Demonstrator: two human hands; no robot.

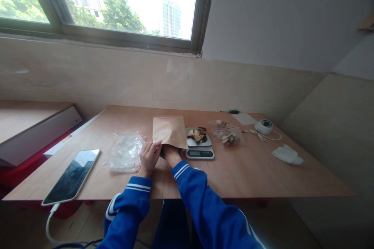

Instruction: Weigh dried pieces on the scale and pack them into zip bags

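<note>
My left hand (149, 158) grips the near, open edge of the flat brown paper bag (169, 129). My right hand (172, 155) is inserted into the bag's mouth; the paper hides its fingers, so I cannot tell whether they grasp anything. The bag is positioned over the light-brown wooden tabletop (239, 175), immediately left of the white rectangular electronic scale (210, 155). Irregular brown-and-cream dried pieces (198, 135) rest on the scale's platform. Right of the scale, two clear plastic zip bags (229, 139) contain similar pieces. A crumpled clear plastic bag (124, 153) lies just left of my left hand.
</note>
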